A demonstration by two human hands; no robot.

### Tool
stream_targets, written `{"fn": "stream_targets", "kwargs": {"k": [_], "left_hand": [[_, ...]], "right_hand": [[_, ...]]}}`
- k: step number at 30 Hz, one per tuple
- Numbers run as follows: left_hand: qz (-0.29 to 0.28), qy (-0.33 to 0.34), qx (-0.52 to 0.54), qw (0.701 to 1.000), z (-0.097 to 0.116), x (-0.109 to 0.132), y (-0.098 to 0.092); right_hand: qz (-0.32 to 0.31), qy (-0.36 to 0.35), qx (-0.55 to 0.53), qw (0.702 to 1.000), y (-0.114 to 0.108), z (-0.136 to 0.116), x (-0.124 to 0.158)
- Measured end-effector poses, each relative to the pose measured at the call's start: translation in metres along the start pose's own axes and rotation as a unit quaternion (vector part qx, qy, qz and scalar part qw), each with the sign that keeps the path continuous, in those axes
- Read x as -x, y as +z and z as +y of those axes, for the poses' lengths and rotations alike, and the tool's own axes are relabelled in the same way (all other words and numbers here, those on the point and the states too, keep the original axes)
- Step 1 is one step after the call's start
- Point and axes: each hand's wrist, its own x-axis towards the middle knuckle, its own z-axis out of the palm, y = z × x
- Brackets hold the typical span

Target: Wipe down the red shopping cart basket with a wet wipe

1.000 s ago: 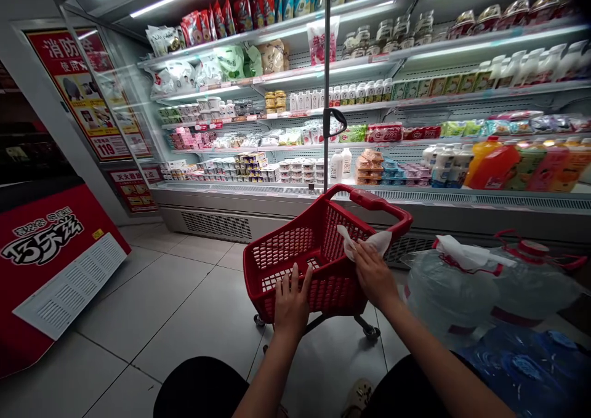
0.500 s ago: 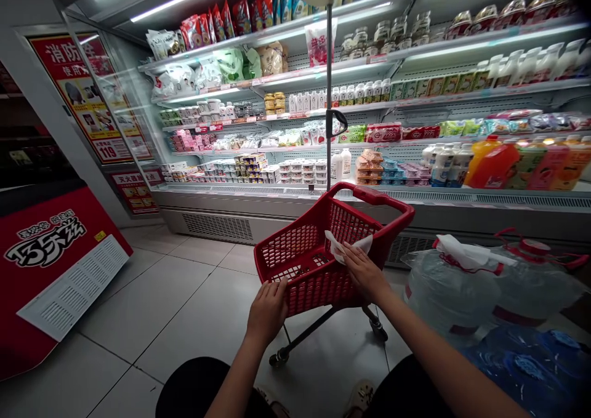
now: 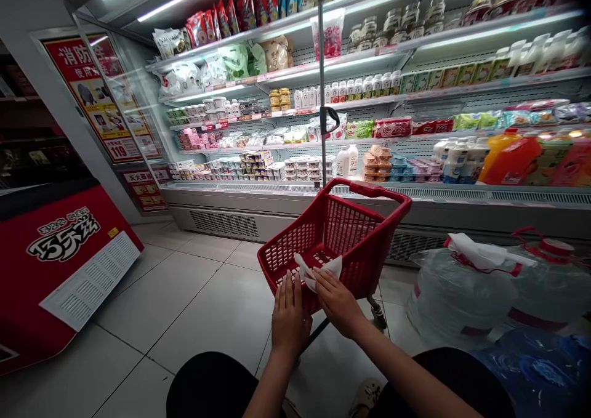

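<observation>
A small red shopping cart with a perforated basket and a long pole stands in front of me. Its near rim carries a white wipe, which looks thin and crumpled. My right hand presses the wipe over that rim, fingers on top. Just left of it, my left hand rests against the basket's front corner with fingers stretched upward; its thumb is mostly hidden. The two hands are close together. Part of the cart's lower frame is hidden behind my arms.
A refrigerated display full of dairy and drinks runs behind the cart. On the right stand large clear water bottles and a blue one. A red freezer is at the left, on the tiled floor.
My right hand has slid the wipe left along the near rim toward the corner. My left hand has shifted slightly right, its fingers now straighter. The view has turned a little.
</observation>
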Motion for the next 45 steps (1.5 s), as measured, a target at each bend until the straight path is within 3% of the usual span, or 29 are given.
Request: {"fn": "stream_targets", "kwargs": {"k": [3, 7, 10, 13, 17, 20, 22, 28, 32, 35, 39, 42, 45], "left_hand": [[-0.017, 0.043, 0.013, 0.999, -0.009, 0.005, -0.010], [-0.061, 0.143, 0.027, 0.987, -0.039, 0.002, -0.024], [-0.080, 0.154, 0.011, 0.985, -0.056, -0.005, -0.028], [-0.079, 0.149, 0.009, 0.986, -0.053, -0.010, -0.024], [-0.051, 0.127, 0.002, 0.991, -0.030, -0.010, -0.014], [-0.041, 0.114, -0.004, 0.993, -0.014, -0.008, -0.007], [-0.036, 0.105, -0.003, 0.994, -0.006, -0.004, -0.003], [-0.017, 0.072, 0.003, 0.997, 0.011, 0.011, 0.007], [-0.050, 0.119, 0.008, 0.992, -0.008, 0.000, 0.005], [-0.069, 0.136, -0.002, 0.988, -0.039, -0.025, 0.001], [-0.101, 0.153, -0.005, 0.983, -0.066, -0.051, -0.001], [-0.095, 0.148, -0.006, 0.984, -0.062, -0.054, 0.000], [-0.082, 0.131, -0.015, 0.988, -0.046, -0.048, 0.003]], "right_hand": [[-0.013, -0.022, 0.022, 0.999, -0.013, 0.033, 0.015], [0.017, 0.049, 0.101, 0.994, -0.029, 0.103, 0.038], [0.035, 0.083, 0.118, 0.989, -0.030, 0.133, 0.045], [0.036, 0.102, 0.109, 0.988, -0.024, 0.146, 0.042], [0.024, 0.121, 0.093, 0.988, -0.019, 0.159, 0.034], [0.014, 0.117, 0.083, 0.990, -0.019, 0.156, 0.032], [0.009, 0.098, 0.070, 0.993, -0.020, 0.138, 0.033], [-0.022, 0.036, 0.009, 0.999, -0.029, 0.034, 0.038], [-0.052, -0.011, -0.022, 0.998, -0.043, -0.006, 0.042], [-0.061, -0.015, -0.022, 0.998, -0.048, -0.002, 0.047], [-0.060, -0.010, -0.009, 0.998, -0.046, 0.025, 0.050], [-0.041, 0.015, 0.011, 0.999, -0.043, 0.048, 0.047], [-0.031, 0.050, 0.031, 0.998, -0.042, 0.066, 0.046]]}}
